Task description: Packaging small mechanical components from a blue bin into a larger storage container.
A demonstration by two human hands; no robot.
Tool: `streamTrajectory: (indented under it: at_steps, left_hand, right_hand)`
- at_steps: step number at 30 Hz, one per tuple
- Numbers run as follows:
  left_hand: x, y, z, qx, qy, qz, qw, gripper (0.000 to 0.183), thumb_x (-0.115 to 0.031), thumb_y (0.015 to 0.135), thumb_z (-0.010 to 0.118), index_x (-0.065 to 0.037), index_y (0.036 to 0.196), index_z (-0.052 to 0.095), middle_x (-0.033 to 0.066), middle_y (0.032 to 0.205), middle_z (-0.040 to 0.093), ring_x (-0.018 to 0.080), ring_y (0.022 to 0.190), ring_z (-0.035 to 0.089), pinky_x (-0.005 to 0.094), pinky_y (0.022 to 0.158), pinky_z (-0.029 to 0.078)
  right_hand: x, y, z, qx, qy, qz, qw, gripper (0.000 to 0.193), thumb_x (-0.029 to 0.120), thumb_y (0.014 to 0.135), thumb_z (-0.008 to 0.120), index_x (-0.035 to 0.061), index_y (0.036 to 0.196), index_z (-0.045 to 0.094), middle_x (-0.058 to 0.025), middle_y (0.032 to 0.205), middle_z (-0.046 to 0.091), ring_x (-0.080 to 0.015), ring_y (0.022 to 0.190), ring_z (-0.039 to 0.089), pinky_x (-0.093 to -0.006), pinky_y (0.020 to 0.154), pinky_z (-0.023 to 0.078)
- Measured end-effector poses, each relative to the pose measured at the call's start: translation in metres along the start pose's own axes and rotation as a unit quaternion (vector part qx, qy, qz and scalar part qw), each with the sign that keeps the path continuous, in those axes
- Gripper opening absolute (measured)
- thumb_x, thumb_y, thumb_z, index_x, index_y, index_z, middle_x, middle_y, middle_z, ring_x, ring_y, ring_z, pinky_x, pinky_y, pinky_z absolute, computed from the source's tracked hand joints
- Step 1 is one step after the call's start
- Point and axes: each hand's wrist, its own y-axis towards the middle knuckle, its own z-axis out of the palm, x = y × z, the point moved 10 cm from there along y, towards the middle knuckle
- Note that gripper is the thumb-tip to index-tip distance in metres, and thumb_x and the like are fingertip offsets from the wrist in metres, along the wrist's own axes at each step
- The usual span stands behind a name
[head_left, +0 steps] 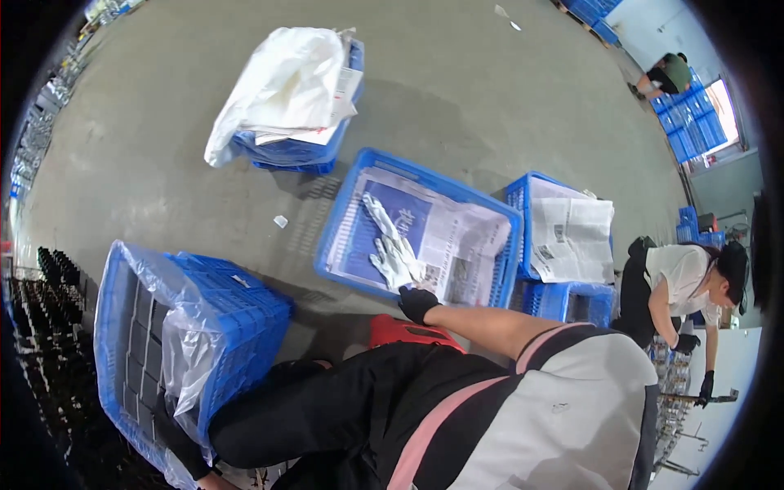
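In a black glove, my right hand (pixel 418 305) is closed over the near rim of a shallow blue crate (pixel 441 181), right beside the ends of some white work gloves (pixel 395 249). These gloves lie limp on the newspaper (pixel 465 245) lining that crate. My left hand (pixel 178 437), gloved in black too, reaches into a deeper blue crate (pixel 237 306) at the lower left. That crate is lined with clear plastic (pixel 189 351) and holds rows of dark flat pieces (pixel 140 355). The left fingers blend into these dark pieces, so their grip is hidden.
Behind stands a blue crate (pixel 314 155) topped with a white sack (pixel 286 73) and papers. Newspaper covers another crate (pixel 523 196) at right. Something red (pixel 408 331) sits by my legs. A co-worker (pixel 686 286) handles parts at the right; another person (pixel 671 75) is far off by stacked crates.
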Motion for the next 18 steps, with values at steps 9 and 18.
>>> streamTrajectory:
  at_steps: [9, 18]
  left_hand:
    - [-0.053, -0.006, -0.012, -0.021, 0.023, 0.011, 0.999, 0.033, -0.013, 0.097, 0.051, 0.003, 0.125, 0.057, 0.0187, 0.125, 0.061, 0.0310, 0.118, 0.055, 0.0384, 0.104, 0.039]
    - [-0.071, -0.001, -0.023, -0.064, 0.011, -0.041, 0.997, 0.029, -0.017, 0.095, 0.059, 0.002, 0.116, 0.063, 0.0178, 0.116, 0.066, 0.0333, 0.108, 0.060, 0.0386, 0.096, 0.044]
  right_hand:
    - [0.014, 0.030, -0.044, -0.006, 0.033, 0.094, 0.995, 0.037, 0.033, 0.094, 0.050, 0.0007, 0.112, 0.051, -0.0262, 0.091, 0.068, -0.0452, 0.086, 0.067, -0.0543, 0.077, 0.052]
    - [-0.033, 0.185, -0.113, -0.115, -0.036, 0.188, 0.975, 0.064, 0.037, 0.092, 0.042, 0.0201, 0.152, 0.025, -0.0243, 0.159, 0.014, -0.0469, 0.145, 0.015, -0.0610, 0.115, 0.013]
